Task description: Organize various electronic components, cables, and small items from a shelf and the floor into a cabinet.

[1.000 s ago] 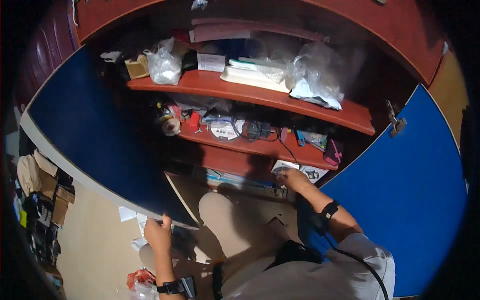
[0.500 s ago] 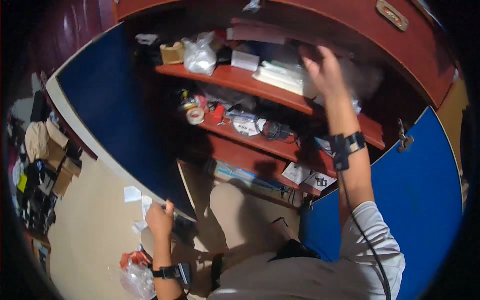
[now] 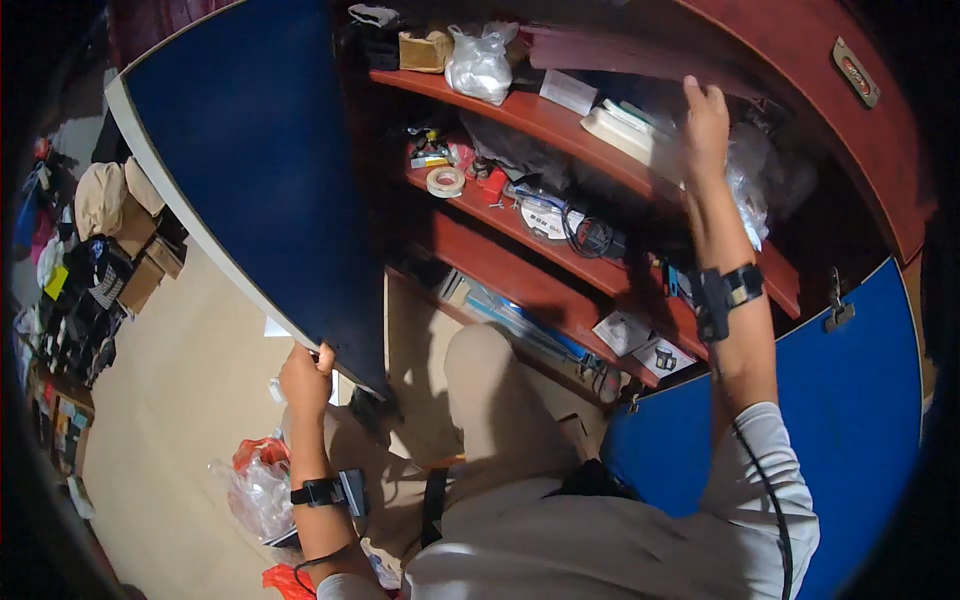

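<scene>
My left hand (image 3: pixel 306 378) is closed round the lower white edge of a blue cabinet door (image 3: pixel 255 170), its thumb over the rim. My right hand (image 3: pixel 708 128) is raised in front of the upper shelf, with nothing visible in it. Its fingers point up, slightly bent and apart, overlapping the lower edge of a maroon panel (image 3: pixel 620 50); whether they touch it I cannot tell. Just left of that hand lies a white flat item (image 3: pixel 625 132) on the shelf. Clear plastic wrapping (image 3: pixel 745 185) shows to its right.
On the upper shelf (image 3: pixel 545 108) sit a knotted plastic bag (image 3: pixel 480 65) and a small cardboard box (image 3: pixel 424 52). A tape roll (image 3: pixel 445 182) and coiled black cable (image 3: pixel 588 235) lie below. Another blue door (image 3: pixel 790 400) stands open at right. Bags (image 3: pixel 262 490) rest on the floor.
The view has shifted, so the cabinet appears farther right and higher. My right hand has come down a little relative to the shelf. My left hand now grips the door edge more tightly.
</scene>
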Available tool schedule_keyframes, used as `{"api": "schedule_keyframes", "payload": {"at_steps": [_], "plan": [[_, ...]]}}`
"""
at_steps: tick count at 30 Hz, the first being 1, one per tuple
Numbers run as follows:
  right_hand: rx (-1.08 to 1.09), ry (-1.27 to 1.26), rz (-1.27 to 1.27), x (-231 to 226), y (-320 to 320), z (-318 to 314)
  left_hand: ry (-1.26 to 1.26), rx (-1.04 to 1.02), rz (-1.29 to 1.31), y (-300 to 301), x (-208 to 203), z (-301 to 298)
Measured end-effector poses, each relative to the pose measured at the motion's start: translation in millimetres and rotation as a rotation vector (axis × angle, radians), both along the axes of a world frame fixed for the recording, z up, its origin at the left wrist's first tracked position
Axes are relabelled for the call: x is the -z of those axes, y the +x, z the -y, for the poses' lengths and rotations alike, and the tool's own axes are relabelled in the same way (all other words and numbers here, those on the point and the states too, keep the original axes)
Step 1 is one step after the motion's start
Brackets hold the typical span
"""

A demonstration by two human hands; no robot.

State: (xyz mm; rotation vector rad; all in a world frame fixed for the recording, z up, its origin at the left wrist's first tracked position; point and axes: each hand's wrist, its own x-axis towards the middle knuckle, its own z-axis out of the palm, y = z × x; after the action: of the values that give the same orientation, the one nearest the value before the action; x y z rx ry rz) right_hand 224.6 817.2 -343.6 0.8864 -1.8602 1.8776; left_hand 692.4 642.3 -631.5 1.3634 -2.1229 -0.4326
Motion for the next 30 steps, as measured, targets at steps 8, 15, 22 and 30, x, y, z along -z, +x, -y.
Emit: {"api": "schedule_keyframes", "payload": {"at_steps": [8,15,22,30], "plan": [[-0.038,-0.22,-0.379,67.3,115.1,-1.0,-0.008,-0.011,-0.055,11.5,1.8,6.9],[0.023,-0.302,-0.191,98.3,160.4,-19.9,0.021,0.001,-0.056,2.6,-1.9,3.3],[-0.489,-0.072,0.226,171.7,202.3,-29.1,0.082,-0.022,-0.042,6.5,-1.2,3.6],[-0.534,-0.118,1.061,381.7,164.8,32.6,0.038,-0.013,-0.09,3.4,8.3,7.3]]}}
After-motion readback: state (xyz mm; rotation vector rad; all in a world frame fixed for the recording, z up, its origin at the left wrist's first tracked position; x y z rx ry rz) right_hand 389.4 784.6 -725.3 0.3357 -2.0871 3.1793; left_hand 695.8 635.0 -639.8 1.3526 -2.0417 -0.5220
